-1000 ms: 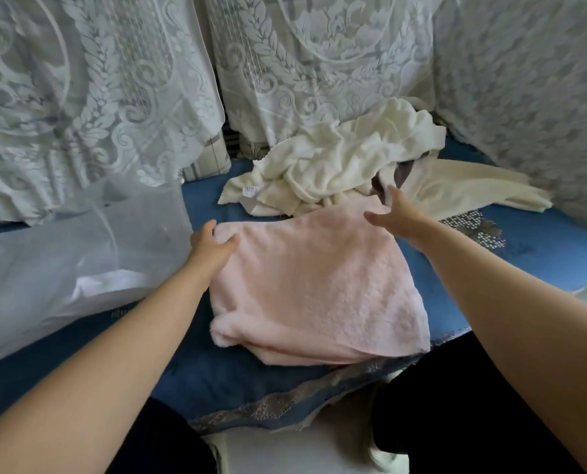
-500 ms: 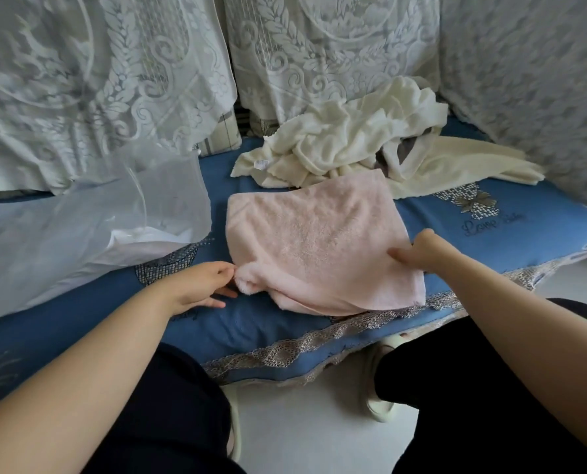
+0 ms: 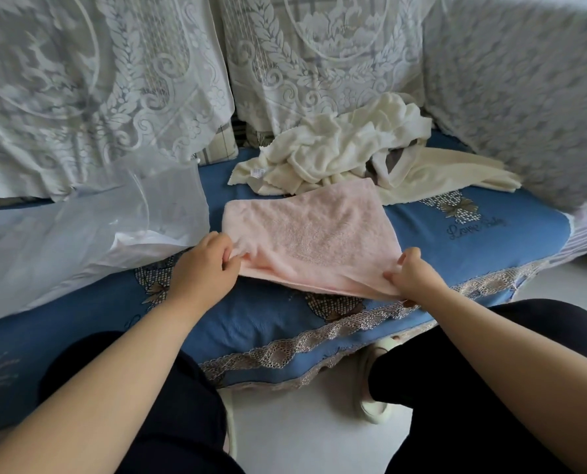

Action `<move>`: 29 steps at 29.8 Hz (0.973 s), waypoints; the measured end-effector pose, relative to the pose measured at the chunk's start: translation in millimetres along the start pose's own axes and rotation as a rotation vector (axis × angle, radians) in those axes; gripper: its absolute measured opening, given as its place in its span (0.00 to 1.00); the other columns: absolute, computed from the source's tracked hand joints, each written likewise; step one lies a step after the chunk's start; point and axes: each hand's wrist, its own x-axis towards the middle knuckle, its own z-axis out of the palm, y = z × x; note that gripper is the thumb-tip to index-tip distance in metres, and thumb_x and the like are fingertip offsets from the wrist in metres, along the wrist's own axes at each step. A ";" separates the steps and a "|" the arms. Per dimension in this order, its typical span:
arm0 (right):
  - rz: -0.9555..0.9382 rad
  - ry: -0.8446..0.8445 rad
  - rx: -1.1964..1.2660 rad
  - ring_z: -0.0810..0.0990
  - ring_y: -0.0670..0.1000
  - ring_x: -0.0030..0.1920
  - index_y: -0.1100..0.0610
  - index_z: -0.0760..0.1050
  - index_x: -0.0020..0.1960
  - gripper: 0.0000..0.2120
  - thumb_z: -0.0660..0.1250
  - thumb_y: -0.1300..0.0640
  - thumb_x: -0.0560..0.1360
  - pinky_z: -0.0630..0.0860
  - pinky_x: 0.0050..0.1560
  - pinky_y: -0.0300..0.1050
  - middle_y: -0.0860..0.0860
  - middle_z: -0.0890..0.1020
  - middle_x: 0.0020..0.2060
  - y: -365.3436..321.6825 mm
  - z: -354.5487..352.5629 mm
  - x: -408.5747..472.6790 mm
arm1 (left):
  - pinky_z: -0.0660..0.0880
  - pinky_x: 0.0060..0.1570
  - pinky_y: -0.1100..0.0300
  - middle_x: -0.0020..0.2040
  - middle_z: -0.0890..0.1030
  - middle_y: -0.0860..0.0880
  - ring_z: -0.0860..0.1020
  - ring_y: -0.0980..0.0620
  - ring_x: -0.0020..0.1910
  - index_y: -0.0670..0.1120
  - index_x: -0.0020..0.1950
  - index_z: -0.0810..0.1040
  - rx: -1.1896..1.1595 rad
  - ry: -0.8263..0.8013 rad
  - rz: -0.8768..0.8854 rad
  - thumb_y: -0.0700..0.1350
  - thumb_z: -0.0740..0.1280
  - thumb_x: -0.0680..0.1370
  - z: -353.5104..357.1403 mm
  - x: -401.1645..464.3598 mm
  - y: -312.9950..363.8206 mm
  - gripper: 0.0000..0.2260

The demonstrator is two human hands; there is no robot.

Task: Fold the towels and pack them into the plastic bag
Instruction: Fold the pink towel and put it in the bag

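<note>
A blue sofa cover point(image 3: 405, 241) lies below white lace drapes point(image 3: 114, 97). The left hand point(image 3: 205, 265) and right hand point(image 3: 413, 277) each pinch a near corner of one folded pink towel point(image 3: 305, 234), lifting its near edge a little. Behind it sits one pile of cream towels point(image 3: 347, 155). One clear plastic bag point(image 3: 90, 227) lies just left of it.

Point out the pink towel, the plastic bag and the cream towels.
pink towel point(image 3: 305, 230), head view, middle of its top face
plastic bag point(image 3: 90, 230), head view, its clear side
cream towels point(image 3: 347, 148), head view, crumpled heap's middle
</note>
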 end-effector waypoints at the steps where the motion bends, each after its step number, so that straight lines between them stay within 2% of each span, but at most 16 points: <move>1: -0.066 -0.034 -0.265 0.72 0.52 0.42 0.59 0.51 0.75 0.31 0.61 0.51 0.79 0.64 0.34 0.45 0.54 0.74 0.58 -2.1 -2.1 0.6 | 0.61 0.28 0.56 0.37 0.66 0.50 0.66 0.45 0.29 0.47 0.34 0.59 -0.002 -0.010 0.022 0.37 0.66 0.72 -1.7 -2.0 -4.4 0.15; 2: -0.150 -0.077 -0.580 0.69 0.50 0.39 0.58 0.45 0.77 0.35 0.60 0.48 0.79 0.58 0.32 0.42 0.53 0.74 0.57 -2.5 -5.4 -0.9 | 0.63 0.29 0.54 0.38 0.66 0.51 0.67 0.46 0.30 0.47 0.34 0.59 -0.038 -0.044 0.020 0.35 0.65 0.71 -3.1 -3.0 -5.9 0.16; 3: -0.171 -0.087 -0.664 0.65 0.48 0.34 0.57 0.43 0.78 0.36 0.59 0.47 0.79 0.56 0.31 0.41 0.52 0.74 0.50 -4.5 -11.0 -3.0 | 0.65 0.31 0.52 0.38 0.66 0.51 0.67 0.47 0.32 0.48 0.34 0.60 -0.098 -0.065 0.017 0.34 0.65 0.71 -4.1 -3.8 -7.2 0.16; 4: -0.099 -0.114 -0.489 0.64 0.47 0.31 0.57 0.46 0.77 0.34 0.59 0.47 0.80 0.57 0.29 0.40 0.52 0.72 0.41 -0.1 -9.3 -3.5 | 0.67 0.33 0.51 0.38 0.67 0.52 0.68 0.48 0.33 0.48 0.35 0.62 -0.149 -0.102 -0.008 0.34 0.64 0.71 -5.7 -4.9 -8.2 0.14; 5: 0.055 -0.118 -0.078 0.66 0.48 0.29 0.61 0.54 0.75 0.31 0.61 0.48 0.79 0.61 0.25 0.40 0.53 0.69 0.35 0.3 -7.4 -1.1 | 0.68 0.36 0.52 0.39 0.69 0.53 0.71 0.49 0.36 0.48 0.40 0.67 -0.137 -0.165 -0.062 0.35 0.63 0.73 -4.8 -7.0 -11.3 0.09; 6: 0.165 -0.060 0.119 0.70 0.50 0.26 0.67 0.63 0.66 0.27 0.65 0.48 0.78 0.66 0.21 0.39 0.55 0.70 0.31 -1.9 -12.3 2.4 | 0.70 0.39 0.53 0.43 0.72 0.53 0.75 0.48 0.40 0.50 0.50 0.70 -0.044 -0.281 -0.143 0.38 0.62 0.74 -5.5 -9.9 -12.1 0.09; 7: 0.182 -0.047 0.081 0.72 0.53 0.24 0.68 0.68 0.55 0.23 0.68 0.49 0.76 0.69 0.18 0.40 0.58 0.72 0.29 1.3 -14.0 6.8 | 0.72 0.41 0.54 0.48 0.75 0.52 0.77 0.47 0.46 0.52 0.59 0.68 0.092 -0.428 -0.207 0.40 0.61 0.76 -4.5 -14.2 -12.5 0.14; 9: 0.153 -0.127 -0.002 0.75 0.56 0.23 0.65 0.68 0.41 0.20 0.67 0.47 0.75 0.72 0.21 0.42 0.59 0.75 0.27 2.5 -17.1 5.3 | 0.73 0.42 0.54 0.53 0.77 0.50 0.77 0.45 0.49 0.51 0.64 0.66 0.358 -0.614 -0.180 0.42 0.58 0.78 0.4 -24.8 -11.2 0.14; 12: 0.028 -0.037 -0.074 0.76 0.55 0.22 0.63 0.70 0.35 0.20 0.63 0.48 0.78 0.74 0.28 0.43 0.56 0.76 0.22 9.8 -19.8 8.9 | 0.68 0.34 0.54 0.50 0.73 0.48 0.75 0.46 0.45 0.45 0.55 0.66 0.554 -0.529 -0.032 0.35 0.59 0.75 8.9 -38.8 1.3 0.10; 14: 0.024 -0.033 -0.062 0.74 0.54 0.21 0.62 0.70 0.35 0.19 0.64 0.49 0.78 0.71 0.26 0.41 0.56 0.76 0.23 14.9 -20.6 12.4 | 0.66 0.35 0.54 0.53 0.71 0.46 0.74 0.46 0.51 0.44 0.55 0.68 0.621 -0.575 0.025 0.33 0.60 0.74 12.8 -44.3 4.6 0.12; 17: 0.144 -0.102 0.083 0.77 0.55 0.31 0.64 0.64 0.51 0.23 0.69 0.46 0.74 0.72 0.19 0.41 0.57 0.74 0.37 16.6 -16.9 13.0 | 0.69 0.39 0.55 0.55 0.75 0.47 0.76 0.46 0.53 0.45 0.59 0.68 0.685 -0.879 -0.010 0.38 0.61 0.76 15.7 -51.8 2.3 0.12; 20: 0.130 -0.125 0.081 0.73 0.54 0.36 0.61 0.65 0.45 0.21 0.68 0.45 0.74 0.70 0.22 0.42 0.55 0.71 0.40 18.2 -13.6 14.5 | 0.73 0.46 0.54 0.56 0.75 0.49 0.75 0.47 0.55 0.47 0.60 0.71 0.597 -0.758 -0.068 0.55 0.59 0.79 17.4 -39.9 3.6 0.16; 23: 0.074 -0.070 0.136 0.69 0.51 0.33 0.58 0.66 0.38 0.17 0.68 0.48 0.74 0.65 0.32 0.44 0.53 0.71 0.35 17.1 -8.9 12.9 | 0.65 0.66 0.49 0.73 0.63 0.50 0.62 0.47 0.71 0.52 0.73 0.62 0.393 -0.457 0.129 0.65 0.52 0.77 30.0 -26.2 16.0 0.28; 24: 0.112 -0.085 0.267 0.71 0.51 0.34 0.59 0.69 0.40 0.15 0.70 0.50 0.74 0.67 0.32 0.43 0.54 0.74 0.36 15.7 -7.4 10.9 | 0.56 0.72 0.47 0.78 0.51 0.52 0.52 0.47 0.76 0.55 0.77 0.53 0.360 -0.472 0.225 0.66 0.49 0.77 37.2 -23.3 20.9 0.31; 26: 0.220 -0.190 0.541 0.75 0.52 0.34 0.61 0.72 0.47 0.11 0.72 0.56 0.73 0.72 0.28 0.41 0.55 0.77 0.38 13.3 -8.0 7.8 | 0.38 0.74 0.45 0.76 0.32 0.55 0.33 0.49 0.76 0.59 0.77 0.38 0.381 -0.588 0.342 0.66 0.45 0.77 57.9 -22.8 23.6 0.31; 29: 0.381 -0.342 0.790 0.74 0.47 0.23 0.60 0.70 0.45 0.08 0.70 0.61 0.74 0.68 0.19 0.33 0.53 0.74 0.32 7.4 -21.9 6.5 | 0.34 0.72 0.42 0.74 0.28 0.56 0.30 0.49 0.74 0.62 0.74 0.31 0.379 -0.738 0.323 0.68 0.47 0.77 81.3 -25.3 8.7 0.33</move>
